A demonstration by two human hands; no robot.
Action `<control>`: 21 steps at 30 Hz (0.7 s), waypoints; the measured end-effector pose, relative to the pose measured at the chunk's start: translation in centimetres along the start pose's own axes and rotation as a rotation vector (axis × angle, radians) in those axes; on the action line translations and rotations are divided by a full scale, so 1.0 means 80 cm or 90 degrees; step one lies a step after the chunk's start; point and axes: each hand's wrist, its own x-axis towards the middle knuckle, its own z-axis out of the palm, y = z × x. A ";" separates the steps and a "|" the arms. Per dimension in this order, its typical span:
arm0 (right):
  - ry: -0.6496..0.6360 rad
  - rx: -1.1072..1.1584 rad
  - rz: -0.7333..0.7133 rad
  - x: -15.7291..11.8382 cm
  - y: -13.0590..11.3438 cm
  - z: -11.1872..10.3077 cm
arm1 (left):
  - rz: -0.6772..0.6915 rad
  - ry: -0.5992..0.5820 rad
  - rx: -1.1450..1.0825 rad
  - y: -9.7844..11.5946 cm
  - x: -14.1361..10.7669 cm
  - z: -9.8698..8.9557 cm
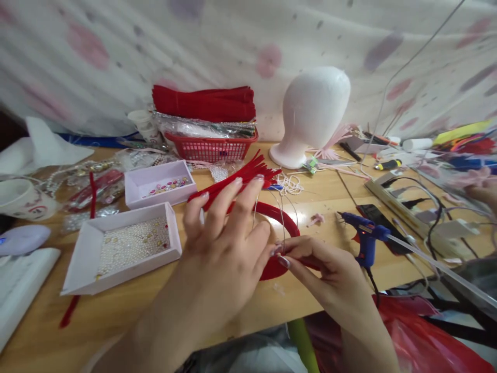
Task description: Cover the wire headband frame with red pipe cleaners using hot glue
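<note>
My right hand [322, 267] pinches a thin silvery wire [284, 223] between thumb and fingertips. The wire bends up in loose loops above a red curved band [287, 220], which looks like a headband. Beside it, my left hand [231, 233] has three fingers stretched out, while its index finger and thumb close on the wire right by my right fingertips. What lies exactly between the fingertips is too small to make out. Behind my left fingers lies a bundle of red fuzzy stems [243, 171], partly covered by the hand.
Two white boxes hold pearl beads [132, 246] and coloured gems [169, 187]. A blue glue gun [365, 233] lies to the right by a power strip [407, 207]. At the back are a red basket [213, 150] and a white foam head [314, 109]. Another person's hand [483, 191] shows far right.
</note>
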 end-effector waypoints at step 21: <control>-0.026 -0.017 0.006 0.004 0.011 -0.001 | -0.467 -0.017 -0.745 -0.029 0.029 -0.013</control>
